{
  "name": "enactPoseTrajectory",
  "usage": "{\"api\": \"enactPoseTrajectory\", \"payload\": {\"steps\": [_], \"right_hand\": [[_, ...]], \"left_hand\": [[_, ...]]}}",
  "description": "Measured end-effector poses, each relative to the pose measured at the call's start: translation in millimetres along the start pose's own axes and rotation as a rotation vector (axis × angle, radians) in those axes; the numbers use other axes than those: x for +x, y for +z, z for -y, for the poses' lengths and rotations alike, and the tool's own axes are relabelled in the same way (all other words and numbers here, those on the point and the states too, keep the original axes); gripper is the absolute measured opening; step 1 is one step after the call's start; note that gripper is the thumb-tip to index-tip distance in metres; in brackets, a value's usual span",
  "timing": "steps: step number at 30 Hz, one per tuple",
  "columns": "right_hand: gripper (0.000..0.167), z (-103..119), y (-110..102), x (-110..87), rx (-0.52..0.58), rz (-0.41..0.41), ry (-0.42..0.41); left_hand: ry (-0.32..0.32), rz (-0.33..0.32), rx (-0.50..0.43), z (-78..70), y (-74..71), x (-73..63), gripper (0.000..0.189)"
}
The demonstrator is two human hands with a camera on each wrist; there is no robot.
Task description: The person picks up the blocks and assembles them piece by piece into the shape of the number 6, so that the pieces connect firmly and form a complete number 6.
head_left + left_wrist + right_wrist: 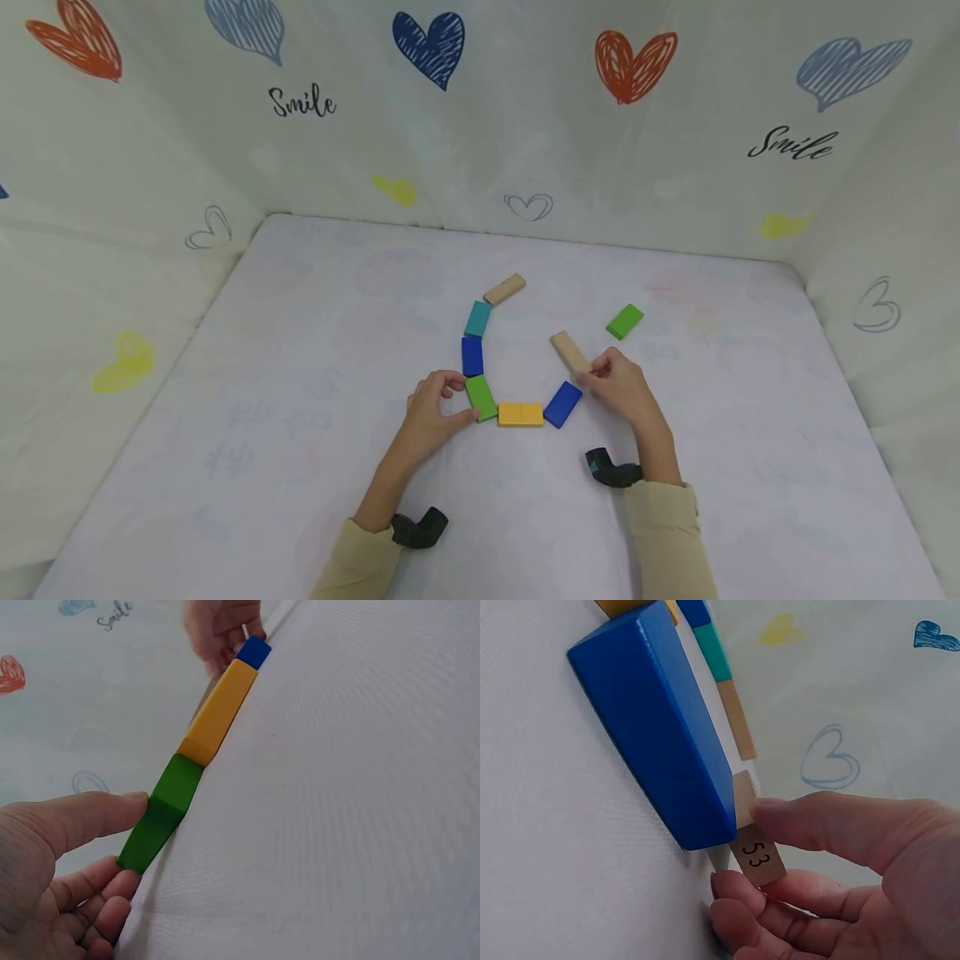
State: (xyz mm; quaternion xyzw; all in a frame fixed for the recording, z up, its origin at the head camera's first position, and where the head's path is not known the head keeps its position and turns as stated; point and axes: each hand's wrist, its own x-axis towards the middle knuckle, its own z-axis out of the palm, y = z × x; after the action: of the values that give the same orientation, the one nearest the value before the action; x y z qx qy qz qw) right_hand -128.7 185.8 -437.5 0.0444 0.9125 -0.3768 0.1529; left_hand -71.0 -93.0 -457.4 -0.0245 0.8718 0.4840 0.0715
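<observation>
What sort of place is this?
Possibly an indoor play or recording booth: heart-printed cloth hangs behind and beside a white table, where colorful blocks are laid out.

Left hand (36, 870) pinches green block (159, 814); yellow block (221, 709) touches it; blue block (253, 652) beyond, near right hand (219, 624).

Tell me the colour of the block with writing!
The block is tan, clearest in the right wrist view.
</observation>
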Motion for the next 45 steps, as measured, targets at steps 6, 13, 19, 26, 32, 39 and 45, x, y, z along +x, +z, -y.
{"api": "enactPoseTrajectory", "payload": {"steps": [6,13,19,26,32,39,45], "right_hand": [[0.036,0.3,-0.4,-0.1,0.006,0.041,-0.029],[0.032,-0.9,0.7,2.4,-0.022,0.060,-0.042],[0.030,-1.7,2.1,5.5,-0.039,0.035,-0.050],[0.032,-1.5,0.8,6.6,-0.054,0.033,-0.047],[0.032,-1.6,0.8,6.4,-0.063,0.031,-0.060],[0.033,-1.8,1.8,5.1,-0.072,0.036,-0.071],[0.034,-2.2,2.2,4.4,-0.074,0.035,-0.097]], "left_hand": [[-0.001,-0.001,-0.009,0.0,0.8,0.5,0.046],[0.011,-0.003,0.000,2.6,1.5,2.0,0.046],[0.002,0.000,-0.001,3.3,1.8,2.7,0.046],[0.002,-0.001,0.000,2.5,1.3,3.8,0.046],[-0.009,0.003,0.002,3.1,1.5,4.3,0.046],[-0.008,0.002,0.000,3.6,2.0,4.5,0.046],[-0.011,0.004,0.005,3.7,1.9,4.4,0.047]]}}
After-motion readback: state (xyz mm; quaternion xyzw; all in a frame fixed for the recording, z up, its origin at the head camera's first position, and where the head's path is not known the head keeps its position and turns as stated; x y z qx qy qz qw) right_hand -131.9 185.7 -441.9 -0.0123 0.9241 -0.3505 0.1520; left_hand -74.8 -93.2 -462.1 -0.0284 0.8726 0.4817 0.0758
